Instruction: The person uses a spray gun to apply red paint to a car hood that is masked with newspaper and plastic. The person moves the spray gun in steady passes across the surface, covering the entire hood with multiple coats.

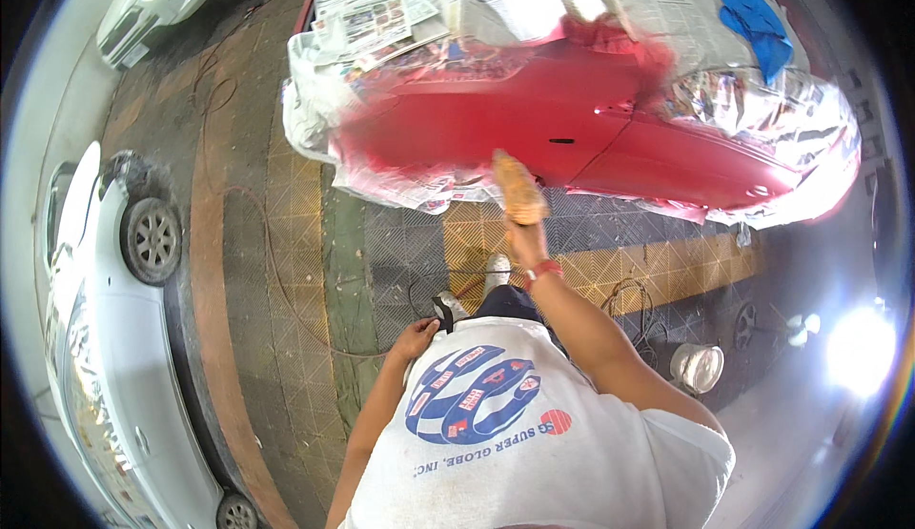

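Note:
My right hand point(526, 243), a red band at its wrist, reaches forward with its fingers closed around a crumpled yellow-orange cloth point(519, 192). The cloth's far tip meets the lower edge of the red car side point(457, 114) in the picture; whether it touches the paint I cannot tell. Newspaper point(386, 24) and plastic sheeting point(310, 100) cover the body around the red door and fender. Down at my waist, beside the shirt hem, my left hand point(416, 339) is curled next to a black strap-like thing point(444, 316); its grip is partly hidden.
Silver cars stand along the left, one point(143, 376) near and another point(157, 0) farther off. A thin hose point(272, 253) runs over the tiled floor. To my right are a white bucket point(697, 367), coiled cable point(631, 305) and a bright lamp point(861, 350). A blue cloth point(756, 24) lies on the newspaper.

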### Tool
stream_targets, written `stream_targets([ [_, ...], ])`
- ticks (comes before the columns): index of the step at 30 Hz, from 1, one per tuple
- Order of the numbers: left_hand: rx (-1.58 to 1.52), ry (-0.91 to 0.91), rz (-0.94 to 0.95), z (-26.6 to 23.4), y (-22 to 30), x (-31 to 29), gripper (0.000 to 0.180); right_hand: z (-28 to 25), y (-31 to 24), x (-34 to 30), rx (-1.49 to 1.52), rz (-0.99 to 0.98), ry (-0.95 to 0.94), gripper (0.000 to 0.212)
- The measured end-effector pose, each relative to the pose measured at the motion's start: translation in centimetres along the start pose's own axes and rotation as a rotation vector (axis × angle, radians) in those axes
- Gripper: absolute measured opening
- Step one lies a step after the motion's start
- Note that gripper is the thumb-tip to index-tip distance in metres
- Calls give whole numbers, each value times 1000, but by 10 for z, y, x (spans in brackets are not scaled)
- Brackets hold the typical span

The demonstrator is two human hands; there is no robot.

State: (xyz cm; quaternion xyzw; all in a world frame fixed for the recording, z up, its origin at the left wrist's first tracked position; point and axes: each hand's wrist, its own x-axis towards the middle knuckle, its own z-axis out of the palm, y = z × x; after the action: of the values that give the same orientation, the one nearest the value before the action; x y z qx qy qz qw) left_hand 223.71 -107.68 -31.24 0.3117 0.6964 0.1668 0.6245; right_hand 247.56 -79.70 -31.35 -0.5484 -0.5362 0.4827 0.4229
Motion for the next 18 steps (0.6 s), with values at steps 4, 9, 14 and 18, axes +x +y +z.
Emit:
stream_targets([
  [4, 95, -129, 54, -7, 45, 12, 60, -130, 27, 0, -3, 213, 345, 37],
  [9, 242, -199, 65, -7, 42, 40, 53, -175, 19, -6, 245, 398, 676, 13],
  [14, 198, -142, 61, -3, 17, 38, 53, -148, 85, -1, 223, 488, 289, 14],
  [18, 130, -78, -23, -13, 9, 4, 55, -17, 109, -26, 7, 183, 100, 28],
])
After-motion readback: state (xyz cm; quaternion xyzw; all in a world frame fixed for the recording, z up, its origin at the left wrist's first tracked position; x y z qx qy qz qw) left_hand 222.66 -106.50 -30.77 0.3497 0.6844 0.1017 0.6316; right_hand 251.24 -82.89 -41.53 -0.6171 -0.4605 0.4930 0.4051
